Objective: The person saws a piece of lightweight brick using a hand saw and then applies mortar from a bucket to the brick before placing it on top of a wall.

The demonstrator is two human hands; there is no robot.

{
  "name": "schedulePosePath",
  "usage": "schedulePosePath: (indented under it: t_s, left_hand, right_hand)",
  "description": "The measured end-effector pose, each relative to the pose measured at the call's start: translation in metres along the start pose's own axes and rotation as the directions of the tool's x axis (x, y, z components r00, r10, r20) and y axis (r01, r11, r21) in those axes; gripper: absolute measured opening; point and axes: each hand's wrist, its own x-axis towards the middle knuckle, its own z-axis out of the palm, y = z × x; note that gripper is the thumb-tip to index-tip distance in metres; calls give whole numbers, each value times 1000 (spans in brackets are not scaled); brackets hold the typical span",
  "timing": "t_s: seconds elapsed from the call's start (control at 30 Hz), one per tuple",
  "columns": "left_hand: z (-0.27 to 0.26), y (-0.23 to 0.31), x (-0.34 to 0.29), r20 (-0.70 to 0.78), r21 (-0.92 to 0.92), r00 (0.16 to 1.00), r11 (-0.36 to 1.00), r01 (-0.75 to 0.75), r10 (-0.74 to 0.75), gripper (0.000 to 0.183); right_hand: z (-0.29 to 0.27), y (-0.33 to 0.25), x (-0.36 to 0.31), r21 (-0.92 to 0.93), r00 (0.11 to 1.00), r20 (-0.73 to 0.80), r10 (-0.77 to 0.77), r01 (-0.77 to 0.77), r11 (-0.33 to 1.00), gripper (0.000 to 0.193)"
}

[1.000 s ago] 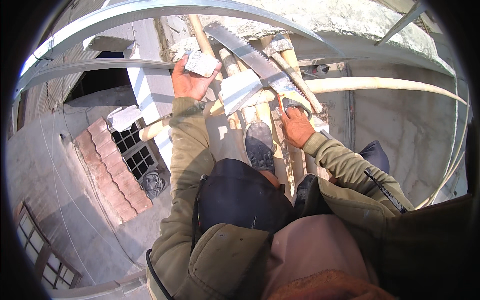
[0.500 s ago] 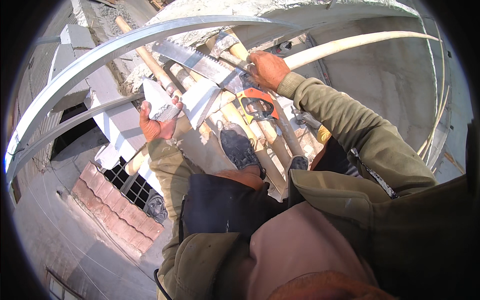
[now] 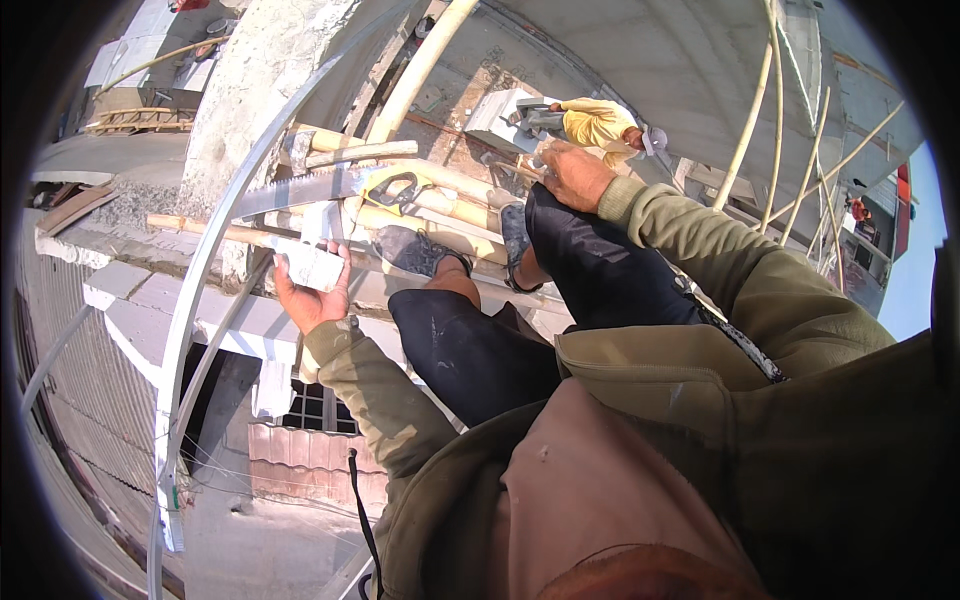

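Note:
My left hand (image 3: pixel 312 298) is closed round a small pale, block-shaped piece (image 3: pixel 312 267), its fingers and thumb at the sides. Just beyond it a hand saw (image 3: pixel 300 193) lies across the bamboo poles (image 3: pixel 455 208), its blade to the left and its yellow-orange handle to the right. Another pale piece (image 3: pixel 320 222) sits beneath the blade. A short wooden handle (image 3: pixel 362 152) rests on the poles behind the saw. My right hand (image 3: pixel 578 176) hovers above or touches my right knee, back upward; its fingers are mostly hidden, so I cannot tell whether it holds anything.
My shoes (image 3: pixel 408 250) stand on the poles, high above the ground. A curved metal channel (image 3: pixel 205 260) crosses at the left. Below are a tiled ledge (image 3: pixel 300 460) and a window grille. A co-worker in yellow (image 3: pixel 597 122) is lower down beside a pale block (image 3: pixel 495 118).
The view has swung, bringing the co-worker into sight. My right hand has moved away from the wooden handle toward my knee. My left hand still holds the pale piece.

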Motion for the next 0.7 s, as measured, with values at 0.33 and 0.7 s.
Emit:
schedulePosePath:
  t_s: [0.33,0.7]
  left_hand:
    - [80,-57,-181,-177,421,970,878,227,-166,44]
    - [132,-103,-300,-300,677,930,640,364,-211,50]
  right_hand:
    - [-53,61,-269,229,850,330,411,-494,839,30]
    - [-64,128,-429,419,716,155,681,-672,611,32]
